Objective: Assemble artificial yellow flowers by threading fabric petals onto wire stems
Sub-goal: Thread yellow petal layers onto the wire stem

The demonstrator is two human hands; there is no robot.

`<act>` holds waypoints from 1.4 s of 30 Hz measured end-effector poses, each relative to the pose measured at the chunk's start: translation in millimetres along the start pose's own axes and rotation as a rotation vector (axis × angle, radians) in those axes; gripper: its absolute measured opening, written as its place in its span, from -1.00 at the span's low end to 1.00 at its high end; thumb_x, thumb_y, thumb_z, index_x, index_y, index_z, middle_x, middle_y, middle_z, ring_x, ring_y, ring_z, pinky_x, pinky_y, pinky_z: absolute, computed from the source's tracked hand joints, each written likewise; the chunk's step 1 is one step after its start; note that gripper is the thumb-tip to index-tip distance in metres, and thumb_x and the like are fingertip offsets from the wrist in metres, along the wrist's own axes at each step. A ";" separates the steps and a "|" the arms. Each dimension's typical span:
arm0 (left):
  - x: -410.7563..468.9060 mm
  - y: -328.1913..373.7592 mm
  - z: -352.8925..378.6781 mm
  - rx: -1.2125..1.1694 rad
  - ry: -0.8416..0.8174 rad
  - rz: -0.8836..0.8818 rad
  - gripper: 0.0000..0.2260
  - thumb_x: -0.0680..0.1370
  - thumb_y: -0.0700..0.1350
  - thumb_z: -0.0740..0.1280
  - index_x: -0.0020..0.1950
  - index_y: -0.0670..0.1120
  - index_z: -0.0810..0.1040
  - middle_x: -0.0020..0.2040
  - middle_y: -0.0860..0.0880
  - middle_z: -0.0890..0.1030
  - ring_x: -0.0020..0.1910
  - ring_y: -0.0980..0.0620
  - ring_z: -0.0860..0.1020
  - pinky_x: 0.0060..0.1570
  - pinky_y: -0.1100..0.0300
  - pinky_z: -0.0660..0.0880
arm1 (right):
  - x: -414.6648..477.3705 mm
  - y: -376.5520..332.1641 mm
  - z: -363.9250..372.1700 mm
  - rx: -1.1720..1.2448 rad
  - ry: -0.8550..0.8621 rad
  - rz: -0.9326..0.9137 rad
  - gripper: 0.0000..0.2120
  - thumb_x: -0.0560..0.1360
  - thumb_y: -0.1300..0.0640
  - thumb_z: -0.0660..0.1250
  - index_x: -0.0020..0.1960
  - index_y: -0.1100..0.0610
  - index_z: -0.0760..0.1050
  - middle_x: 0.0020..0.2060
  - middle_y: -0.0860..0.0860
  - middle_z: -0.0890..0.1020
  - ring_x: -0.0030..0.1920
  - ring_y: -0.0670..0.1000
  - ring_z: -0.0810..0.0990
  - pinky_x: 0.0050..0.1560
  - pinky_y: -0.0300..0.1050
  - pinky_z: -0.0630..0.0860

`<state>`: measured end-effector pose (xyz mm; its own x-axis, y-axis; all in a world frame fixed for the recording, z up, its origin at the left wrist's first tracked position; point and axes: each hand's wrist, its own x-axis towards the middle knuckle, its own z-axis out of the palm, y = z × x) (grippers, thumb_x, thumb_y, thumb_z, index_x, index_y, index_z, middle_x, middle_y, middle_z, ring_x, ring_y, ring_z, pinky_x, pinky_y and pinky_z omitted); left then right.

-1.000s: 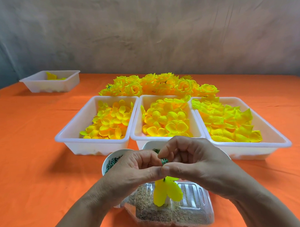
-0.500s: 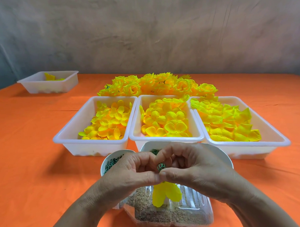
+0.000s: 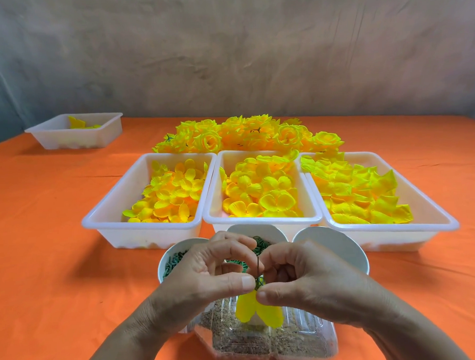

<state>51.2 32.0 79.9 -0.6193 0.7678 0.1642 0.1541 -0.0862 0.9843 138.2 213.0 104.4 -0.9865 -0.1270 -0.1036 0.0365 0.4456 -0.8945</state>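
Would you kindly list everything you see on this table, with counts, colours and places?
Petal trays: three, white, full of yellow petals, side by side mid-table.
Spare tray: one, white, far left, few yellow petals.
Finished flowers: one pile, yellow, behind the trays.
Bowls: three, white, before the trays; two show green pieces.
Clear box: one, brownish grains inside, nearest.
Tablecloth: one, orange.
Half-built flower: one, yellow petals, green piece, thin wire, between the hands.
Left hand: pinches the flower.
Right hand: pinches the flower.
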 end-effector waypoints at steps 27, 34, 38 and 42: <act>4.6 -17.6 1.8 0.177 -0.023 -0.041 -0.80 0.32 0.05 0.59 -0.11 0.03 0.75 0.17 0.10 0.58 0.26 0.04 0.55 0.28 -0.15 0.48 | -1.7 7.5 -9.4 0.109 -0.020 -0.086 -0.61 0.28 -0.11 0.52 0.09 -0.14 0.59 -0.31 -0.12 0.49 -0.26 -0.05 0.41 -0.17 -0.04 0.37; 8.5 -7.6 -0.2 0.297 -0.082 -0.076 -0.85 0.32 0.06 0.54 -0.13 0.13 0.73 0.13 0.21 0.57 -0.11 0.18 0.51 -0.17 0.33 0.42 | 2.0 10.1 -6.8 0.080 -0.030 -0.096 -0.65 0.32 -0.06 0.50 0.07 -0.05 0.57 -0.33 -0.03 0.39 -0.28 0.02 0.34 -0.20 0.01 0.31; 9.6 -5.5 -0.1 0.276 -0.108 -0.060 -0.82 0.34 -0.05 0.57 -0.30 0.24 0.67 0.10 0.25 0.58 0.00 0.36 0.54 -0.12 0.47 0.42 | 2.6 11.1 -4.8 -0.010 -0.011 -0.106 -0.74 0.34 -0.06 0.46 -0.03 0.02 0.56 -0.44 -0.13 0.35 -0.36 -0.08 0.31 -0.30 -0.08 0.25; 10.8 -7.6 -0.4 0.262 -0.110 -0.074 -0.89 0.33 0.00 0.57 -0.23 0.20 0.71 0.12 0.25 0.58 0.02 0.35 0.54 -0.11 0.46 0.42 | 3.2 13.2 -3.8 0.006 -0.005 -0.098 -0.74 0.34 -0.06 0.47 -0.05 0.02 0.56 -0.44 -0.08 0.36 -0.36 -0.04 0.30 -0.29 -0.06 0.23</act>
<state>43.0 40.7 74.2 -0.5509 0.8316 0.0704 0.3144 0.1287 0.9405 134.9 221.9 93.9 -0.9846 -0.1739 -0.0172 -0.0594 0.4257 -0.9029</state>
